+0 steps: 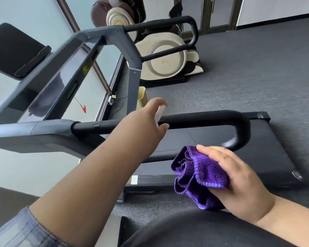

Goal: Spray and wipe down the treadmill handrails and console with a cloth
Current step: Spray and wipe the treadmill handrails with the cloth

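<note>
White spray bottle gripped by left hand at near handrail; purple cloth clamped in right hand fingers.

bunched terry cloth: purple
padded tubular handrail: black
small plastic spray bottle: white
treadmill console frame: grey
carpeted floor: dark grey

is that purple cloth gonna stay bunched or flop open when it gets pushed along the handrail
The purple cloth looks soft and floppy: it hangs in loose folds from the right hand. It probably drapes around the black handrail rather than sliding stiffly. Its plush pile likely drags, not slips.
</note>
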A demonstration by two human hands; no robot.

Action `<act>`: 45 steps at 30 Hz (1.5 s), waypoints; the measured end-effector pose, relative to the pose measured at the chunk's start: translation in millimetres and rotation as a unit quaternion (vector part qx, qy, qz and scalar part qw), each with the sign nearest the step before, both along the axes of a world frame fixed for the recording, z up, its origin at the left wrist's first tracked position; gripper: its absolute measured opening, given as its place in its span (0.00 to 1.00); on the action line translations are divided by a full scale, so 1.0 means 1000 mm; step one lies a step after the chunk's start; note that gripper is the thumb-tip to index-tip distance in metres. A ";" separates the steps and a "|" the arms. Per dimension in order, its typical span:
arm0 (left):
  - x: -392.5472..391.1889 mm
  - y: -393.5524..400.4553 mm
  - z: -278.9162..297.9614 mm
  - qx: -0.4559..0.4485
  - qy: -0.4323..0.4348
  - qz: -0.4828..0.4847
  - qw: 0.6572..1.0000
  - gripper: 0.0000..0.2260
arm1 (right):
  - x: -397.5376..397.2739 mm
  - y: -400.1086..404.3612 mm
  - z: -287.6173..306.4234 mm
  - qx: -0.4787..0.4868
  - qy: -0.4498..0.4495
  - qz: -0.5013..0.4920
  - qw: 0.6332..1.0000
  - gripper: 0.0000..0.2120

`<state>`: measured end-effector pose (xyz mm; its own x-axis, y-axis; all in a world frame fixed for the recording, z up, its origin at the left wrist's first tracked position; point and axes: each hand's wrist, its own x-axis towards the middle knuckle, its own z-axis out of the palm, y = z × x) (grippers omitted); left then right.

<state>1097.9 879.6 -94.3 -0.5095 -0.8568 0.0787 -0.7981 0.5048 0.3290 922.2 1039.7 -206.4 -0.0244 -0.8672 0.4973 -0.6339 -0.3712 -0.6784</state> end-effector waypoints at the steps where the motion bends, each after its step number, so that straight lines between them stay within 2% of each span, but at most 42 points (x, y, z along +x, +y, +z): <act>1: -0.005 0.003 0.002 -0.001 -0.002 0.004 1.000 0.20 | -0.007 0.003 0.000 0.001 -0.003 -0.001 1.000 0.31; 13: -0.095 0.058 0.000 0.019 -0.004 0.011 1.000 0.17 | -0.076 0.028 -0.002 -0.020 -0.011 0.061 0.998 0.28; 19: -0.104 0.076 -0.008 0.012 0.009 0.058 0.998 0.21 | -0.100 0.037 0.000 -0.016 -0.029 0.066 0.997 0.28; 22: -0.092 0.085 -0.014 0.027 0.042 0.107 0.993 0.22 | -0.110 0.031 0.008 -0.040 -0.048 -0.001 0.998 0.30; 25: -0.079 0.100 -0.024 0.049 0.078 0.159 0.983 0.21 | -0.126 0.015 0.028 -0.093 -0.089 -0.127 0.984 0.25; 28: -0.069 0.114 -0.034 0.072 0.106 0.187 0.974 0.21 | -0.139 -0.008 0.049 -0.140 -0.094 -0.162 0.972 0.26; 30: -0.065 0.121 -0.038 0.072 0.109 0.197 0.972 0.21 | -0.137 -0.028 0.052 -0.130 -0.033 -0.126 0.983 0.28; 32: -0.063 0.127 -0.040 0.067 0.105 0.209 0.970 0.20 | -0.125 -0.048 0.049 -0.052 0.105 -0.080 0.990 0.32; 34: -0.059 0.131 -0.042 0.063 0.100 0.216 0.969 0.20 | -0.114 -0.060 0.041 0.023 0.252 -0.066 0.965 0.36; 35: -0.057 0.133 -0.042 0.065 0.102 0.221 0.968 0.20 | -0.112 -0.063 0.039 0.039 0.291 -0.065 0.954 0.37; 40: -0.048 0.141 -0.039 0.088 0.135 0.243 0.957 0.19 | -0.093 -0.075 0.040 -0.007 0.409 -0.074 0.910 0.35; 42: -0.048 0.143 -0.041 0.084 0.150 0.243 0.955 0.20 | -0.070 -0.086 0.047 0.002 0.461 -0.045 0.886 0.33; 45: -0.055 0.147 -0.046 0.071 0.157 0.222 0.960 0.21 | -0.045 -0.103 0.061 0.029 0.483 -0.002 0.875 0.32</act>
